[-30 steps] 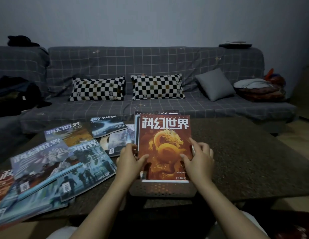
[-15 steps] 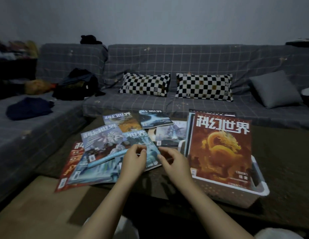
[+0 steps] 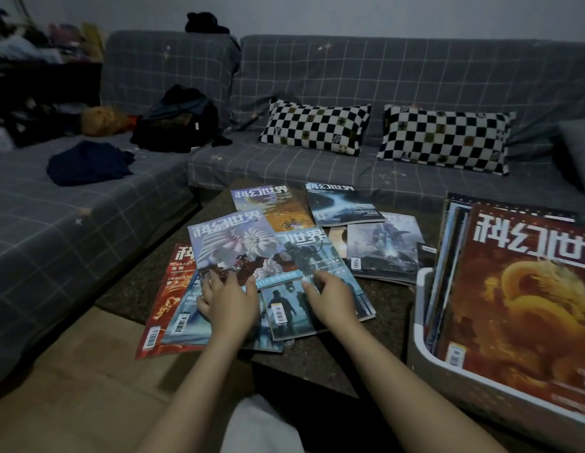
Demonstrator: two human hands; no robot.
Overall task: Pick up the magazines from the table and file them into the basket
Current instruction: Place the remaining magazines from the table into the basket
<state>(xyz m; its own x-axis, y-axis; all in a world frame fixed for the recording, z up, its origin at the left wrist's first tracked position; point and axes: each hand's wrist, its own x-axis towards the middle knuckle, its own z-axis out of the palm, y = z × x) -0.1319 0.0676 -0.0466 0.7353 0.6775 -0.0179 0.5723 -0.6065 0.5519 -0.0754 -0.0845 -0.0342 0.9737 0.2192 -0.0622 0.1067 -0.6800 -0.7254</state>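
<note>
Several magazines lie fanned out on the dark table. On top is a pale blue magazine with white spiral shells; my left hand rests flat on its lower edge, fingers spread. My right hand lies palm down on the dark teal magazine beside it. Neither hand has lifted anything. A red magazine pokes out at the left of the pile. At the right stands the white basket, with several magazines upright in it and an orange dragon cover in front.
More magazines lie further back: an orange-and-blue one, a dark one and a grey one. A grey checked sofa wraps around the table, with two checkered pillows and dark clothes. Wooden floor shows at lower left.
The view has swung left, away from the basket. Both hands left the orange dragon magazine standing in the basket, moved left, and now rest on the pile of magazines on the table.
</note>
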